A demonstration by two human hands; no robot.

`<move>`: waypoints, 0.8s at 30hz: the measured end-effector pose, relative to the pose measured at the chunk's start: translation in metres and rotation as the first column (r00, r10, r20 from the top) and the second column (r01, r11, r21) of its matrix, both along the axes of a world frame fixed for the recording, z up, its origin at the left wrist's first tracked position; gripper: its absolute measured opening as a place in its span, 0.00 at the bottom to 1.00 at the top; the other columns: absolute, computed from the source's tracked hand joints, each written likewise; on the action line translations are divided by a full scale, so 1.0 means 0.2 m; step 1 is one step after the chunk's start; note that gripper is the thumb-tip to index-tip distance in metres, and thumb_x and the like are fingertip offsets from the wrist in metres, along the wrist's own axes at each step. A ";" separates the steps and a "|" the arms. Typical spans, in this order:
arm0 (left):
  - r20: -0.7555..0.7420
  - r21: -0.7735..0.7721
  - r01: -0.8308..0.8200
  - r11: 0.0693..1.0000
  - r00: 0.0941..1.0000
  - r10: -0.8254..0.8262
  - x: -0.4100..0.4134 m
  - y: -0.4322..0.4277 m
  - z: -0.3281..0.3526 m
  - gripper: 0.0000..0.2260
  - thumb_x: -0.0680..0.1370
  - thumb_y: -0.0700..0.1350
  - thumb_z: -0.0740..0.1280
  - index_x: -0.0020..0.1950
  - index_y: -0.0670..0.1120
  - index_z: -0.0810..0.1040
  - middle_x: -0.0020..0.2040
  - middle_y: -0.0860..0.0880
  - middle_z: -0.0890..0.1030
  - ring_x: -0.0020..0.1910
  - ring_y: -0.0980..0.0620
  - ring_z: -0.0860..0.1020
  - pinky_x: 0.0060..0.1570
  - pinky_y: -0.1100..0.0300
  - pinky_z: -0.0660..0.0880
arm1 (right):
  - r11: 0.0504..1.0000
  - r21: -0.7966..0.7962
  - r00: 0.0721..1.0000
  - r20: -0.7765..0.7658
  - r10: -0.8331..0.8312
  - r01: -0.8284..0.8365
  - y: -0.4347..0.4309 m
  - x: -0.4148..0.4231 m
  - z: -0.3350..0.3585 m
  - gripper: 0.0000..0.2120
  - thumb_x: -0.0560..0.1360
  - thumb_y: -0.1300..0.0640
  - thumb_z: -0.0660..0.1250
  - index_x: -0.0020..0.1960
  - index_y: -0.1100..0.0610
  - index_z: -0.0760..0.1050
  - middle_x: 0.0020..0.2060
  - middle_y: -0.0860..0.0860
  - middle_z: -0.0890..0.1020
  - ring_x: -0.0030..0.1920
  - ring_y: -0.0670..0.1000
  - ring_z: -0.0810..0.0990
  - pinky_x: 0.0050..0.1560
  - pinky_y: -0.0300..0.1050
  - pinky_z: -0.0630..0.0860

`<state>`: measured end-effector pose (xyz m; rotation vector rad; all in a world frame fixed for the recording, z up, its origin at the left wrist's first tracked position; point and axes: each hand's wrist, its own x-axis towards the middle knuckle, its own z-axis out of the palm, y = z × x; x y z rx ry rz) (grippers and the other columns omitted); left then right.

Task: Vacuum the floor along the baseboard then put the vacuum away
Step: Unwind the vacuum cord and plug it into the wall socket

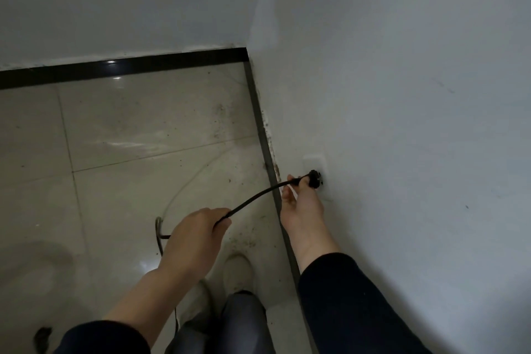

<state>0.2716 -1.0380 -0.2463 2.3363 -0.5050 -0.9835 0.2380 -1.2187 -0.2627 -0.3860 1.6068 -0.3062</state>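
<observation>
Plug [313, 177] right up at the white socket [314, 162] low on the right wall, pinched by the right hand [298, 205]; whether it's seated can't be told. The left hand [192, 236] grips the black cord [258, 195] nearer in, above the dusty tile floor [129, 138]. A black baseboard [123, 70] lines the far wall.

Dark long-sleeved top here, navy or black, hard to tell in this light. The left sleeve [100, 339] is shoved way up, leaving most of the forearm bare above the left hand [195, 234]. The right sleeve [344, 302] stops not far past the wrist of the right hand [298, 207]. Greyish-blue trousers [244, 322], kinda creased, and pale off-white shoes [238, 270] with rounded toes, a bit grubby.
</observation>
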 end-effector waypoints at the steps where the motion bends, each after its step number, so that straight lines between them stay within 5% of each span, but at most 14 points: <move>1: -0.002 0.001 -0.001 1.000 1.000 0.001 0.00 0.00 0.00 0.11 0.82 0.47 0.60 0.55 0.47 0.80 0.44 0.50 0.81 0.42 0.52 0.76 0.38 0.65 0.68 | 1.000 0.012 1.000 -0.004 -0.014 0.014 -0.01 0.01 0.01 0.08 0.81 0.57 0.62 0.46 0.60 0.73 0.38 0.53 0.79 0.35 0.46 0.74 0.25 0.31 0.72; 5: -0.006 -0.004 -0.006 1.000 1.000 0.006 0.01 -0.01 0.00 0.11 0.82 0.46 0.60 0.58 0.48 0.80 0.43 0.50 0.81 0.40 0.53 0.76 0.41 0.58 0.72 | 0.994 0.047 0.995 -0.007 -0.100 0.101 -0.05 0.04 0.03 0.08 0.80 0.61 0.62 0.43 0.62 0.71 0.37 0.56 0.78 0.32 0.46 0.74 0.23 0.31 0.72; 10: -0.019 0.026 0.030 0.999 0.999 -0.030 0.00 -0.01 -0.01 0.12 0.82 0.46 0.59 0.62 0.49 0.79 0.50 0.51 0.82 0.47 0.53 0.78 0.46 0.60 0.72 | 0.996 -0.041 0.984 -0.162 0.073 -0.081 -0.06 -0.01 -0.01 0.15 0.80 0.60 0.62 0.36 0.62 0.71 0.34 0.55 0.79 0.29 0.45 0.72 0.27 0.33 0.70; 14: -0.022 0.034 0.028 0.999 0.999 -0.027 -0.02 -0.03 -0.04 0.13 0.83 0.46 0.58 0.63 0.50 0.78 0.47 0.53 0.80 0.41 0.55 0.75 0.38 0.66 0.66 | 0.996 -0.066 0.992 -0.116 0.055 -0.063 -0.10 -0.03 -0.03 0.13 0.80 0.62 0.62 0.38 0.63 0.71 0.34 0.56 0.79 0.27 0.46 0.72 0.23 0.31 0.70; 21: -0.080 0.080 -0.015 0.997 0.997 0.021 -0.08 -0.01 -0.10 0.13 0.82 0.47 0.60 0.65 0.49 0.77 0.55 0.50 0.81 0.53 0.52 0.78 0.49 0.61 0.72 | 0.991 -0.110 0.994 -0.089 0.067 -0.077 -0.09 -0.05 -0.04 0.11 0.80 0.63 0.63 0.40 0.66 0.72 0.34 0.58 0.79 0.21 0.44 0.74 0.24 0.32 0.72; 24: -0.109 0.130 -0.038 0.991 0.993 0.053 -0.10 0.03 -0.09 0.16 0.82 0.47 0.59 0.70 0.50 0.73 0.63 0.51 0.77 0.61 0.52 0.74 0.55 0.63 0.69 | 0.989 -0.101 0.990 -0.095 0.103 -0.113 -0.08 -0.05 -0.01 0.08 0.80 0.61 0.64 0.50 0.67 0.73 0.37 0.58 0.79 0.28 0.46 0.77 0.25 0.34 0.75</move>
